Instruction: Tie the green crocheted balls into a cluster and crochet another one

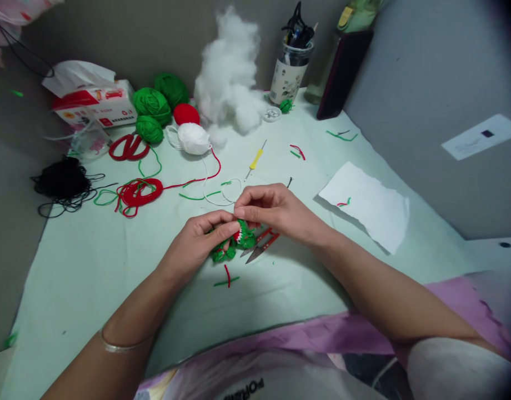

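Note:
A small crocheted piece [245,239] in green, with red and white stitches, is gripped by my left hand [191,240] between thumb and fingers. Its lower green part hangs beneath that hand. My right hand [272,210] is closed in a pinch at the top of the piece; whatever its fingertips hold is too small to make out. Thin white yarn [216,202] lies in loops just beyond the hands. Thread snips [261,247] with red handles lie on the table under my right hand, blades pointing left. Red and green yarn snippets [227,279] are crossed nearer to me.
Green yarn balls [152,105], a white ball [193,139], red yarn [139,193], black yarn [61,179] and red scissors [129,148] occupy the left. Behind are stuffing [230,72] and a pen cup [289,75]. A yellow-handled crochet hook [256,160] and torn paper [366,203] lie beyond my hands.

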The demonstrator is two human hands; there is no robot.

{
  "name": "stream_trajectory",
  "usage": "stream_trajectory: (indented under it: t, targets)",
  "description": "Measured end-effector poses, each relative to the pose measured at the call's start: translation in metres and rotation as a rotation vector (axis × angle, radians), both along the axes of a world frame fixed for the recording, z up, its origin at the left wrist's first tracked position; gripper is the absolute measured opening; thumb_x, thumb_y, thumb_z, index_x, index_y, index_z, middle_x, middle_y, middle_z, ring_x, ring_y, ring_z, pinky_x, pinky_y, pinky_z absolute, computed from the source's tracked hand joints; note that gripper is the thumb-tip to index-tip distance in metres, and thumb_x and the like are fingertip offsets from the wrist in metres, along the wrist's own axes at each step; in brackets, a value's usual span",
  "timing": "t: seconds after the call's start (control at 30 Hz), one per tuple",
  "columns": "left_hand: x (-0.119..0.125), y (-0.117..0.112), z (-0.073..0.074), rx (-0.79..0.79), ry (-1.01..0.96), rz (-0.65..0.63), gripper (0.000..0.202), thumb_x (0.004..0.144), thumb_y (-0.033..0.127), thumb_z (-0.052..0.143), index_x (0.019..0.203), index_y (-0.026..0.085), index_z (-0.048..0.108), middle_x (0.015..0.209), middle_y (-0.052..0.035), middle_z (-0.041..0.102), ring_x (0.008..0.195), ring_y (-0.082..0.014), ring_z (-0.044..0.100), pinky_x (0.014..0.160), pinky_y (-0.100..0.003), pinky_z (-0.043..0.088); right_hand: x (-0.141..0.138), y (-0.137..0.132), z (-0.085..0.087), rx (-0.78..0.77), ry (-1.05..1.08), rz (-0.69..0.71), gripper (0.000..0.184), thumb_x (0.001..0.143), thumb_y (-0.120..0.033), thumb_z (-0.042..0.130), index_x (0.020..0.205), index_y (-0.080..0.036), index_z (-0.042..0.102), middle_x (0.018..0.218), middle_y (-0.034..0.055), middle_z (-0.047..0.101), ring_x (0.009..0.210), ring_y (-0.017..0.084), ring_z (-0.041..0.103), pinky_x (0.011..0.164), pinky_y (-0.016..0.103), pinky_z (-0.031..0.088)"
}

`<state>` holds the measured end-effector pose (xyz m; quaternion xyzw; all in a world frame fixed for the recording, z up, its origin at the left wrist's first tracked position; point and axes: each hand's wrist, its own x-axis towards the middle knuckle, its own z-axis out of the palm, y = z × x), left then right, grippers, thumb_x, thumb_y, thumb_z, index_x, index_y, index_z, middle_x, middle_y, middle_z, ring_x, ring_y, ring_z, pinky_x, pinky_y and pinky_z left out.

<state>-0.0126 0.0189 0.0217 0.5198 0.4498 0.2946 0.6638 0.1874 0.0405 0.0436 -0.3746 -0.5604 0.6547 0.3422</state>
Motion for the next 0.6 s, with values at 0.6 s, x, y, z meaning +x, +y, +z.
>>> stream_trajectory:
  t: [0.6]
  targets:
    - [0.002,-0.002,0.003,-0.067,-0.018,0.034,0.023,0.083,0.039,0.081,0.085,0.019,0.070,0.067,0.0045,0.057,0.056,-0.0078,0.045,0.053,-0.021,0.035,-0.006,0.010,-0.013,-0.068,0.123,-0.368,0.031,0.072,-0.041,0.086,0.072,-0.017,0.066,0.065,-0.0044,0.055,0.060,0.009,0.047,0.060,0.023,0.042]
